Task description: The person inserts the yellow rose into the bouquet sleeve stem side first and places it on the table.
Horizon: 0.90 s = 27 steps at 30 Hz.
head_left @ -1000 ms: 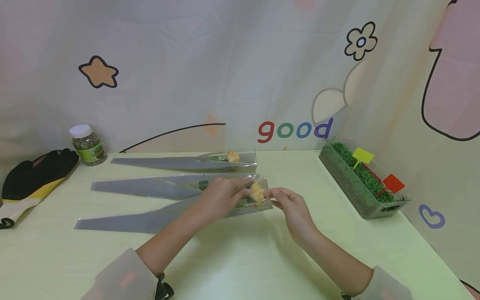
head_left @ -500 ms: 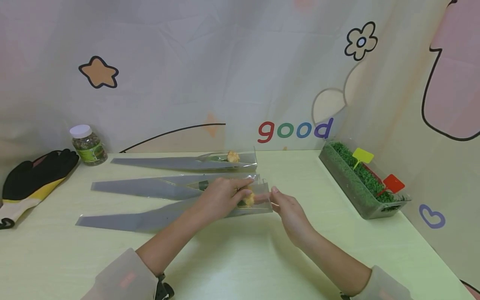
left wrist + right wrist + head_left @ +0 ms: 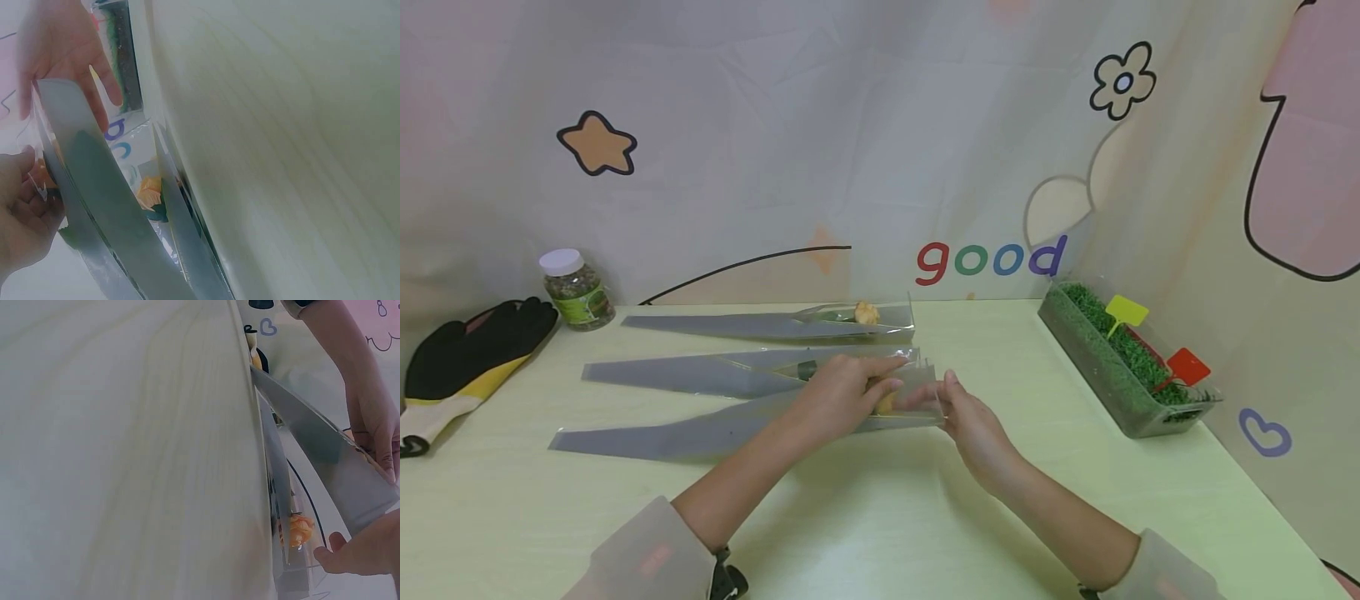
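Observation:
A flat flower sleeve with a grey back and clear front (image 3: 625, 442) is the nearest of three, its mouth to the right. My left hand (image 3: 838, 400) pinches the clear film near that mouth, as the left wrist view shows. Inside lies a yellow rose (image 3: 886, 405), mostly hidden behind the left hand. My right hand (image 3: 985, 429) is at the mouth, with extended fingers reaching inside behind the film towards the rose. In the left wrist view the sleeve's grey back (image 3: 100, 169) is lifted at an angle, with the right hand (image 3: 59, 53) at its end.
Two similar sleeves lie behind, a middle one (image 3: 662, 375) and a back one (image 3: 715, 327) with a yellow rose (image 3: 867, 313). A work glove (image 3: 475, 350) and a lidded jar (image 3: 576, 292) stand left. A planter of artificial grass (image 3: 1093, 375) stands right, against the wall.
The rose has slid left, deeper into the near sleeve, and is now mostly behind the left hand. The right fingers have moved in through the mouth; the left hand stays put.

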### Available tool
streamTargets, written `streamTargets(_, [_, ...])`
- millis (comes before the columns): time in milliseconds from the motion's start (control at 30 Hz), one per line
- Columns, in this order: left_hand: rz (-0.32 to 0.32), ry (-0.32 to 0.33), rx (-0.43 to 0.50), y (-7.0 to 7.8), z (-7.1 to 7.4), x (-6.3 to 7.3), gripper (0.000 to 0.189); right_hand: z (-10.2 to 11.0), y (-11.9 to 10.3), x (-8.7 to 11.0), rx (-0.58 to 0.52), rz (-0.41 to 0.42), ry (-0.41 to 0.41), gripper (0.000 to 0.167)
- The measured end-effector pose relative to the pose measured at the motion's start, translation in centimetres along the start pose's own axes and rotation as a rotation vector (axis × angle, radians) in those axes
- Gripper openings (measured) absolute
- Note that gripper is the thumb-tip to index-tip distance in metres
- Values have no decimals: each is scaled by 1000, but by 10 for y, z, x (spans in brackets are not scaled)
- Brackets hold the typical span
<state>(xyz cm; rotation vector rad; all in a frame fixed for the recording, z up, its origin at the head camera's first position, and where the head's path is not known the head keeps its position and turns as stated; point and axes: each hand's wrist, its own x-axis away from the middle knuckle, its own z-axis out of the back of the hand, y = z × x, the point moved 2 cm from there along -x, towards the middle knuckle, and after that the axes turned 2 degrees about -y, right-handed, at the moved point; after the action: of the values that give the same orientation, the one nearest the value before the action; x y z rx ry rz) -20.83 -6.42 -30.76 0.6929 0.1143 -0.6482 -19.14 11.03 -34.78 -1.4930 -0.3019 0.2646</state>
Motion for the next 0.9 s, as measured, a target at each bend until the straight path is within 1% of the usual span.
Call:
streamTargets(167, [-18,0,-6,0,-1,0,35,-1,1,0,38,6,-35,67])
streamTargets(267, [-18,-5,-4,0,-1,1,35,-1,1,0,48,-4,-27,67])
streamTargets(300, [-15,-10,-3,-1,-1,1,35,-1,1,0,51,-4,-11,67])
streamTargets(367, [-7,-18,0,-2,-2,2,35,1,0,1,64,-3,46,65])
streamTargets(500, [0,-36,-2,-3,-3,3,36,8,-5,2,49,12,226,54])
streamTargets(600, [21,-73,6,-5,-5,5,36,16,-9,3,17,23,317,44])
streamTargets(667, [40,-107,12,-7,-8,7,36,20,-11,3,14,19,339,41])
streamTargets(733, [51,-135,15,-9,-10,7,36,25,-12,4,-28,12,352,38])
streamTargets(800, [50,-151,9,-10,-12,7,36,30,-13,5,-86,-2,367,38])
streamTargets(900, [41,-170,1,-10,-14,7,36,38,-14,6,-211,-12,393,37])
